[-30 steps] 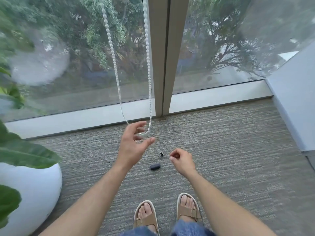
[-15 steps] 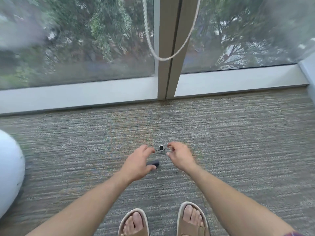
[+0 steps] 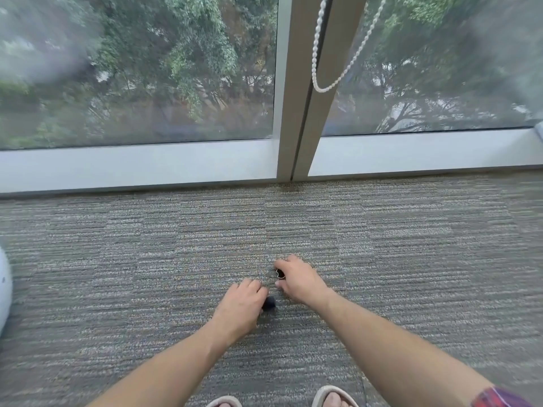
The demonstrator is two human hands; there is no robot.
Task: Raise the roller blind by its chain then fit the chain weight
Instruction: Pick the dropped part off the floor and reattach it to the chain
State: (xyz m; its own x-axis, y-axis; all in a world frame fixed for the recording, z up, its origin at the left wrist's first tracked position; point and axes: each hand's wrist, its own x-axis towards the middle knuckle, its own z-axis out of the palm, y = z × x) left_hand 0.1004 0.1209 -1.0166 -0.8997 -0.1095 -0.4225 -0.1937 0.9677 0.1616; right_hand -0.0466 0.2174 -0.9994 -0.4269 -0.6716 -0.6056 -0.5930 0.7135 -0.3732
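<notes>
Chain-weight pieces lie on the carpet [image 3: 147,245] well short of the window frame [image 3: 296,113]: the left hand [image 3: 239,306] curls its fingers round the dark piece [image 3: 269,302], and just beyond it the right hand [image 3: 299,279] pinches the small black-and-white piece [image 3: 280,273]. Farther off, the bead chain [image 3: 318,69] hangs free as a bare loop beside that frame. No blind covers the visible glass, so the raising looks done, while the fitting is hardly begun.
</notes>
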